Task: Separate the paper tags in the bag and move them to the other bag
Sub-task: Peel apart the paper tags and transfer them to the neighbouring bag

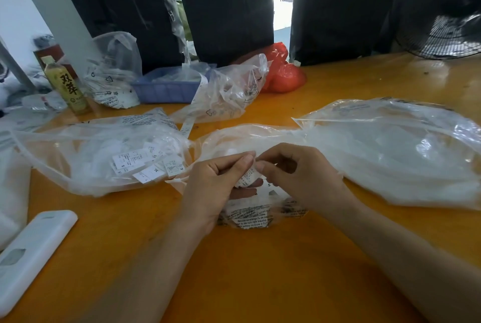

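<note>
Near: our left hand (pixel 216 179) and right hand (pixel 291 171) both pinch one paper tag (pixel 247 177) over the middle bag (pixel 260 137) | feel: light, floppy (pinch edges, peel gently) | far-left: receiving bag (pixel 78 150) on the surface (pixel 234 257).

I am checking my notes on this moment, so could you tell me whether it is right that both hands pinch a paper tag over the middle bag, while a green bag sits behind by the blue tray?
Not quite: the bag behind, by the blue tray, is red, not green, as the head view shows. The rest holds: the left hand and right hand both pinch a paper tag over the middle bag.
</note>
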{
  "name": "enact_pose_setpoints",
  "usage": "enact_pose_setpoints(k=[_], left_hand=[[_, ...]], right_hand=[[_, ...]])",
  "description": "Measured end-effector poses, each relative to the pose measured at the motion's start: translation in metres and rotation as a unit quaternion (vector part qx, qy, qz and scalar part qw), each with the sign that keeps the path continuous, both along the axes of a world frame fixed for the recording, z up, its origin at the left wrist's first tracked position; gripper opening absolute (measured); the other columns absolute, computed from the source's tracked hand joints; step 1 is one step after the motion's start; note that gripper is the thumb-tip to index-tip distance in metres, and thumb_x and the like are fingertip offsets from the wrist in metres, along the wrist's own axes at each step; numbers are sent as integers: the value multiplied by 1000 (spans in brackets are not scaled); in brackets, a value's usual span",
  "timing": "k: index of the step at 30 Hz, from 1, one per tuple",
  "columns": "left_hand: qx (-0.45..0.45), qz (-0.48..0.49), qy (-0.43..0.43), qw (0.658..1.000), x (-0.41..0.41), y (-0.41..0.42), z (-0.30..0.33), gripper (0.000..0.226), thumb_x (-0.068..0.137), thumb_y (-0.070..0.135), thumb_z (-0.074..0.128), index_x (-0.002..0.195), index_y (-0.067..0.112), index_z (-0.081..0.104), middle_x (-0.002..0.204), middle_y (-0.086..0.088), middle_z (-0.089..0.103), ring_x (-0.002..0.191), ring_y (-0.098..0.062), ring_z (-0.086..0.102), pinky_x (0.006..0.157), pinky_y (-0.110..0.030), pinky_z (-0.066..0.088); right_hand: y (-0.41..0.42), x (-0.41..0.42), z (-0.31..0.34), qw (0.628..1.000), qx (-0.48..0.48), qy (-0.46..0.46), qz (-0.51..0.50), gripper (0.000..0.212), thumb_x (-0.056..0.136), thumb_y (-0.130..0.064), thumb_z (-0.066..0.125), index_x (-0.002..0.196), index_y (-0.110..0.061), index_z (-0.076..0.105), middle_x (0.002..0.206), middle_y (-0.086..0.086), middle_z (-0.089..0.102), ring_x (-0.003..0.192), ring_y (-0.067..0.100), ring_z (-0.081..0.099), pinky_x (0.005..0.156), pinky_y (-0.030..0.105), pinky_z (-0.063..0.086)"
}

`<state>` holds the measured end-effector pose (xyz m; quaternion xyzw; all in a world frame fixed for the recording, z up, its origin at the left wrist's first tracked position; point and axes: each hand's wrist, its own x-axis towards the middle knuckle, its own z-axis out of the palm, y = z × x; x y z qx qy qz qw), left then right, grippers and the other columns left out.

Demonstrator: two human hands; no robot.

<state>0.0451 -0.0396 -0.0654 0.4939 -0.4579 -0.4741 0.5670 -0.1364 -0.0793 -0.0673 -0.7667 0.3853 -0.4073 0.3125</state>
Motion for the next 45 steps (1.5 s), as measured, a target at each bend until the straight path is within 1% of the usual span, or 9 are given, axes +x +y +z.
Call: enact_pose_setpoints(k=[10, 15, 18, 28, 31, 34, 38, 42, 45], left_hand=[[-29, 40, -90, 995, 7, -6, -3, 40, 70, 37, 83, 109, 29, 78, 97, 4, 82, 85, -12, 78, 76, -22, 61], [-45, 4, -122, 991, 9, -2, 0, 35, 74, 40, 83, 108, 32, 78, 96, 7, 82, 91, -7, 78, 75, -15, 57], [-50, 2, -151, 987, 6, -1, -1, 24, 74, 41, 84, 97, 37, 80, 89, 9, 82, 86, -3, 77, 71, -10, 54], [-72, 66, -107, 989, 15, -5, 2, 21, 73, 34, 87, 94, 34, 83, 92, 3, 82, 83, -10, 77, 71, -19, 60], [-153, 190, -276, 930, 37, -5, 12, 20, 88, 21, 82, 100, 36, 78, 92, 11, 80, 73, -5, 75, 64, -9, 55], [-209, 337, -465, 791, 82, -4, 24, 23, 93, 3, 74, 109, 19, 77, 115, -2, 70, 75, -9, 68, 72, -13, 53], [-76, 410, -559, 716, 134, -3, 19, 22, 92, -9, 65, 101, 5, 80, 109, -18, 71, 88, -37, 68, 78, -49, 56], [50, 378, -625, 682, 149, -8, 9, 25, 103, 4, 55, 113, 0, 77, 106, -27, 73, 105, -49, 61, 91, -54, 48], [206, 345, -651, 645, 140, -11, 9, 44, 111, 38, 35, 130, 15, 67, 134, -13, 64, 139, -40, 30, 108, -55, 29]], right_hand=[[-7, -6, 2, 991, 1, -99, -88, 13, 93, -24, 74, 95, -34, 66, 82, -12, 71, 72, 9, 68, 69, 30, 59], [-4, -7, 5, 994, 42, -91, -49, 33, 90, -48, 73, 118, -35, 62, 92, -14, 70, 75, 11, 68, 66, 27, 60], [-1, -3, 4, 999, 9, -1, -47, 16, 91, -42, 73, 102, -31, 71, 81, -13, 70, 72, 9, 66, 66, 26, 58], [-1, -3, 7, 996, 35, -69, -49, 6, 92, -28, 76, 89, -27, 71, 77, -13, 72, 66, 5, 68, 63, 16, 54], [-7, -13, 11, 993, 19, -71, -90, 8, 94, -25, 73, 88, -30, 71, 78, -11, 73, 69, 6, 67, 64, 17, 54], [-13, -27, 18, 984, -53, 16, -169, 6, 95, -27, 71, 90, -28, 69, 75, -16, 67, 72, 3, 62, 61, 13, 47], [-22, -50, 31, 939, -127, 166, -274, 10, 101, -27, 58, 94, -23, 65, 80, -13, 65, 72, 7, 59, 65, 28, 49], [-32, -79, 39, 866, -73, 343, -356, 19, 100, -11, 48, 98, -13, 67, 97, 10, 70, 87, 30, 62, 76, 39, 53], [-36, -95, 42, 830, -15, 408, -381, 26, 90, 4, 53, 105, -9, 70, 112, 16, 66, 107, 37, 59, 81, 42, 51]])
